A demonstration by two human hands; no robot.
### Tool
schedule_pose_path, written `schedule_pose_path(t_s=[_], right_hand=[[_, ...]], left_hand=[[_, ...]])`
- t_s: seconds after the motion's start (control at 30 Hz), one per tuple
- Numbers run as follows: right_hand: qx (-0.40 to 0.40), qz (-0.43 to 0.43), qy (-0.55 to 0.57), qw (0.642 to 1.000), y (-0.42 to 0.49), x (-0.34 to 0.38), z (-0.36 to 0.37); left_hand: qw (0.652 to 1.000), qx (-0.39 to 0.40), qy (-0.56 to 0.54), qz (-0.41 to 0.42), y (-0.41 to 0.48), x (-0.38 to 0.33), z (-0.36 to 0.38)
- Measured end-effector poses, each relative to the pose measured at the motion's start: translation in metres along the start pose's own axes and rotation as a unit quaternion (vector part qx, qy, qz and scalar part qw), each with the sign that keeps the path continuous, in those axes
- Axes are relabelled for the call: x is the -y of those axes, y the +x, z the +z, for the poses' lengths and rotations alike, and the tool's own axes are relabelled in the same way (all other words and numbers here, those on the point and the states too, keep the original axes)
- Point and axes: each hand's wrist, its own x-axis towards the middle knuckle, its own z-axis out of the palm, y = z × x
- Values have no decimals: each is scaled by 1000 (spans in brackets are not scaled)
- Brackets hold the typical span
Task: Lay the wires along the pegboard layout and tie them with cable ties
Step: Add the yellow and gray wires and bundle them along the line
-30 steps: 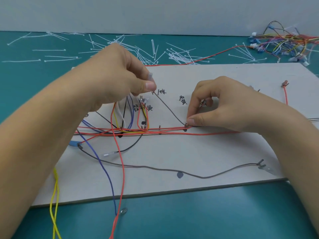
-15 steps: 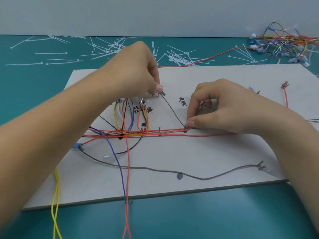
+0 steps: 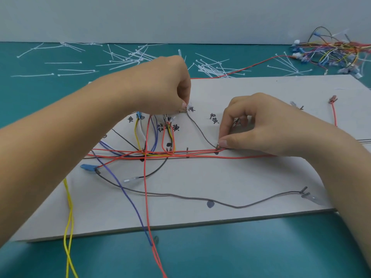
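Observation:
A grey pegboard [image 3: 230,177] lies flat on the teal table, with handwritten labels and small pegs. Red, yellow, blue and white wires run in a horizontal bundle [image 3: 180,154] across its middle. A brown wire [image 3: 198,129] slants from a labelled peg down to a peg by the bundle. My left hand [image 3: 166,87] pinches the brown wire's upper terminal end at that labelled peg. My right hand [image 3: 255,125] pinches the wire's lower bend with thumb and forefinger against the board. A second brown wire [image 3: 236,206] sags across the board's near half.
Several loose white cable ties [image 3: 128,57] lie scattered on the table behind the board. A tangled heap of coloured wires [image 3: 337,51] sits at the far right. Yellow [image 3: 69,227], red and blue wire ends hang over the board's near edge.
My left hand has moved right and down, carrying the brown wire's upper end to the labelled peg. My right hand has stayed on the lower bend.

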Motion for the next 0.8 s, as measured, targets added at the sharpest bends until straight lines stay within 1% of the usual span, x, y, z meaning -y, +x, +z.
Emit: schedule_pose_path(t_s=[0.2, 0.4, 0.6, 0.67, 0.77, 0.8], right_hand=[[-2, 1, -9, 1000, 0, -1, 0], [-2, 1, -17, 1000, 0, -1, 1], [-3, 5, -29, 1000, -1, 2, 0], [-5, 8, -32, 999, -2, 3, 0], [-7, 15, -41, 999, -4, 5, 0], [-9, 16, -46, 999, -4, 6, 1]], left_hand=[[999, 30, 13, 2, -17, -4, -10], [998, 40, -31, -46, -49, -14, -21], [976, 74, -169, -111, -86, -27, -22], [962, 76, -232, -124, -95, -30, -15], [928, 88, -340, -125, -109, -38, -1], [920, 91, -361, -123, -114, -40, 3]])
